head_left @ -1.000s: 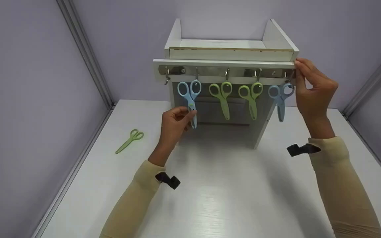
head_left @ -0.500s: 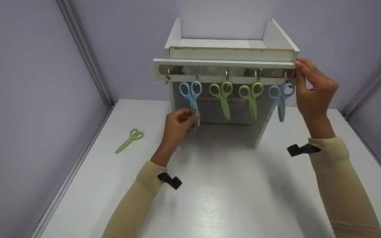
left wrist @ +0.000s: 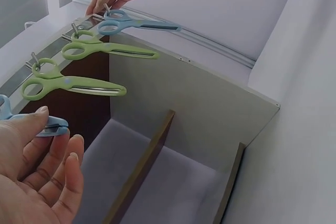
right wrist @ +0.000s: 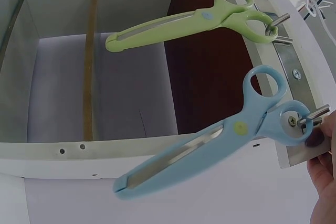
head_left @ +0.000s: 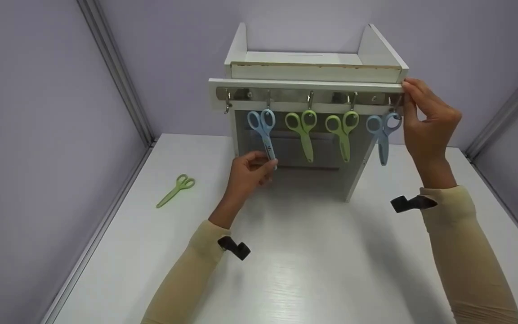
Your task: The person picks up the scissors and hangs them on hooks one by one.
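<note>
Two of my hands are at work on the hook rail. The fingers (head_left: 265,164) of my left hand (head_left: 247,173) pinch the blade tip of the leftmost blue scissors (head_left: 263,135), which hang by one handle ring from the second hook from the left and tilt slightly with the tip drawn rightward. In the left wrist view only the tip of this pair shows, caught between thumb and forefinger, the other fingers loosely curled beside it. My right hand (head_left: 427,123) grips the right end of the hook rail (head_left: 295,95), fingertips on the edge of the white board above it, thumb just beside the rightmost blue scissors (head_left: 382,135), which hang from the last hook. Between the two blue pairs hang two green scissors (head_left: 304,132) (head_left: 342,132), each on its own hook, blades down. The leftmost hook (head_left: 227,102) carries nothing. The rail is fixed to the front of a white shelf unit (head_left: 315,63) standing at the back of the white desk (head_left: 313,270). A third green pair (head_left: 176,191) lies flat on the desk, well to the left of my left hand.
</note>
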